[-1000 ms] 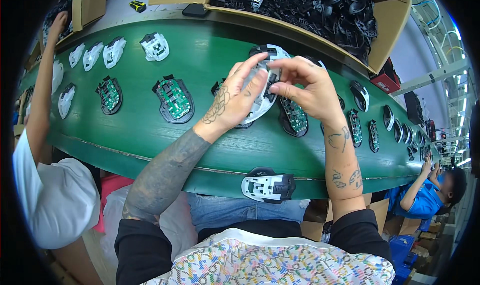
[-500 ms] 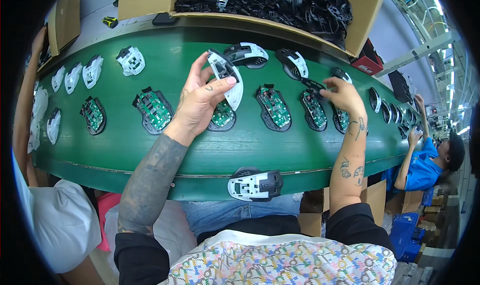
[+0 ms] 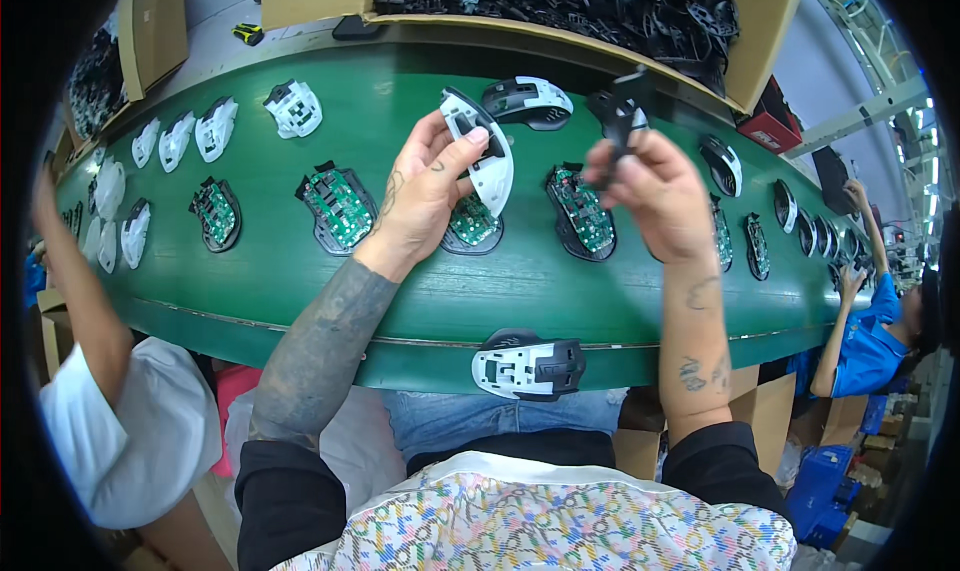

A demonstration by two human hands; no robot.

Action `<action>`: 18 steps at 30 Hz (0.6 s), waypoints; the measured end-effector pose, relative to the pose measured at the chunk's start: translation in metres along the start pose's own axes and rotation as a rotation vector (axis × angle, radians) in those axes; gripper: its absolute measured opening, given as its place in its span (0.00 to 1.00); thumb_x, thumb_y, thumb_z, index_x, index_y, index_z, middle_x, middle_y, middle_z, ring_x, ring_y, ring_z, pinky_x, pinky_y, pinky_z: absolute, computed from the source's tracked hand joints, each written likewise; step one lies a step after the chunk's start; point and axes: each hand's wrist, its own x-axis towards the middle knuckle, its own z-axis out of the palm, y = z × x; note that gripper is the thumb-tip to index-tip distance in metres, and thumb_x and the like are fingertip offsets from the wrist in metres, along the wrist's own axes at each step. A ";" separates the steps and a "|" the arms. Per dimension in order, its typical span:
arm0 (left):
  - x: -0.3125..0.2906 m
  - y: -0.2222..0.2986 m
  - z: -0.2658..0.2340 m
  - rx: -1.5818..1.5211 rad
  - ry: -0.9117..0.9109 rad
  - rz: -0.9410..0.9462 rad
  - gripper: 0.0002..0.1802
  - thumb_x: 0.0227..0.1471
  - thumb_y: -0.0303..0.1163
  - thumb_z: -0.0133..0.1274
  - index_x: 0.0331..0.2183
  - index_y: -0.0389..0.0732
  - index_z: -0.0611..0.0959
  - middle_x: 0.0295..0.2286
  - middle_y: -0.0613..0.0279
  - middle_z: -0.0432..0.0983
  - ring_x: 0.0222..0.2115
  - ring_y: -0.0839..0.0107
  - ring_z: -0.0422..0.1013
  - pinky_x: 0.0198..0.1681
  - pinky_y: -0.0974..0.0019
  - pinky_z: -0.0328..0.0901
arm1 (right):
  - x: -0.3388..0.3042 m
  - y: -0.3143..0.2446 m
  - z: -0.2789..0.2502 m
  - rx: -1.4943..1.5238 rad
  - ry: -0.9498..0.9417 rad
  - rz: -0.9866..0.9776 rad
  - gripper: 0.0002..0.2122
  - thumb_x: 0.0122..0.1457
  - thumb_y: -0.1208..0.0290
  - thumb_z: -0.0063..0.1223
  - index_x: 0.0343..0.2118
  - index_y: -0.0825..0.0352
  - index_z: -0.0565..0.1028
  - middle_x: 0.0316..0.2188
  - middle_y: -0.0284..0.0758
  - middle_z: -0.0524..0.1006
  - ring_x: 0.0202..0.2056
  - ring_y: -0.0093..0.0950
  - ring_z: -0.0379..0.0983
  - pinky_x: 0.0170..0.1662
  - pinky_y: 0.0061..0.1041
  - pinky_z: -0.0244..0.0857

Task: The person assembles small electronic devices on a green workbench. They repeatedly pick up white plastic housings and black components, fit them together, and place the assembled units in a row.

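— Quickly, left to right. Left end?

— A co-worker's bare arm (image 3: 88, 296) with a white sleeve (image 3: 85, 411). Then white mouse shells (image 3: 216, 129) on the green work surface (image 3: 290, 281): four in a far row, others nearer. Yellow-and-black tool (image 3: 248, 35) off its far side.

— Next?

— Two circuit boards (image 3: 338, 209) in black bases, lying apart, green faces up.

— Left hand?

— My left hand (image 3: 430, 186) is raised, thumb and fingers gripping a white-and-dark shell (image 3: 492, 176), tilted. A third board (image 3: 473, 227) shows just nearer, partly covered in view; can't tell the gap.

— Between your hands?

— Far: a black-and-white shell (image 3: 530, 103) lying flat, with a large carton (image 3: 770, 41) of black parts (image 3: 560, 21) beyond. Mid: a fourth board (image 3: 582, 213). Near edge: an open shell (image 3: 530, 366), between my forearms.

— Right hand?

— My right hand (image 3: 665, 196) pinches a black part (image 3: 620, 131) up in the air over the far half. Blurred, exact shape unclear.

— Right end?

— More boards (image 3: 757, 245), dark-and-white shells (image 3: 785, 206) trailing off right, a red box (image 3: 772, 119) on the far side, and another co-worker in a blue shirt (image 3: 868, 346).
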 end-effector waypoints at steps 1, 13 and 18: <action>0.000 0.000 -0.001 0.011 -0.006 -0.004 0.19 0.55 0.32 0.51 0.46 0.36 0.68 0.39 0.58 0.72 0.46 0.61 0.71 0.46 0.57 0.70 | 0.003 0.017 0.004 0.100 -0.031 0.041 0.07 0.57 0.77 0.53 0.39 0.69 0.73 0.30 0.34 0.77 0.32 0.22 0.73 0.34 0.19 0.68; -0.013 0.004 0.013 0.190 -0.006 0.013 0.30 0.51 0.36 0.58 0.52 0.34 0.66 0.43 0.58 0.69 0.44 0.72 0.68 0.45 0.67 0.67 | -0.006 0.040 0.023 -0.250 -0.225 0.012 0.05 0.58 0.73 0.54 0.33 0.69 0.73 0.30 0.30 0.77 0.31 0.18 0.72 0.34 0.18 0.66; -0.017 0.003 0.012 0.286 -0.055 0.002 0.33 0.53 0.41 0.56 0.54 0.34 0.64 0.45 0.59 0.67 0.45 0.74 0.67 0.44 0.69 0.65 | -0.004 0.038 0.026 -0.638 -0.206 -0.143 0.06 0.57 0.72 0.55 0.32 0.69 0.73 0.25 0.32 0.77 0.26 0.18 0.72 0.31 0.19 0.66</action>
